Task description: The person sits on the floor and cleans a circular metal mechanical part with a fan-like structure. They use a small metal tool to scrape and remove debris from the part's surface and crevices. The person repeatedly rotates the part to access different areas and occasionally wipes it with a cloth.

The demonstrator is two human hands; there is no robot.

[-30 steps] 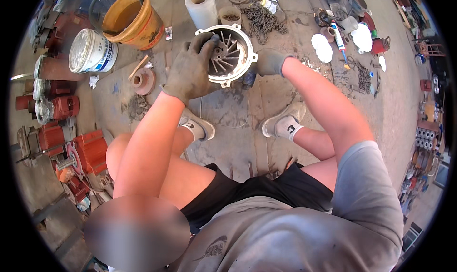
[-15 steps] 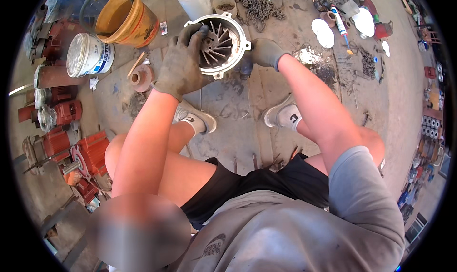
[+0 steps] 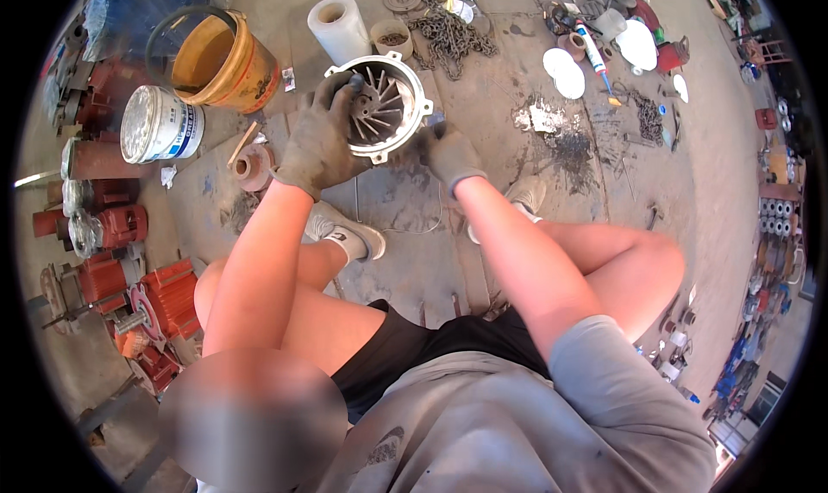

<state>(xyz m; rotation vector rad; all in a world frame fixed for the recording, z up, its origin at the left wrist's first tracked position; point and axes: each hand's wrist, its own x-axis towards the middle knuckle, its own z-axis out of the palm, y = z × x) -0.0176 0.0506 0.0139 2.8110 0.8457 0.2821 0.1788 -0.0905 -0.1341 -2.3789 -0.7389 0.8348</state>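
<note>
A round metal pump housing (image 3: 415,138) with bolt lugs on its rim is held up in front of me, tilted so its opening faces me. Inside it sits a bladed impeller (image 3: 379,105). My left hand (image 3: 321,139), in a grey-green work glove, grips the housing's left side, its fingers reaching over the rim to the impeller. Just below the right side of the rim is my gloved right hand (image 3: 453,157), fingers curled in. What those fingers hold, if anything, is hidden. The housing's underside is out of sight.
Beyond the housing stand a plastic-film roll (image 3: 338,29), a small tub (image 3: 392,39) and a heap of chain (image 3: 453,40). To the left are a yellow bucket (image 3: 250,66), a white pail (image 3: 177,122) and red motors (image 3: 168,295). A sealant tube (image 3: 592,48) lies at right.
My right hand has come down and left, its fingers curling in beside the housing's lower right. My left hand and the housing have shifted slightly left and down in view.
</note>
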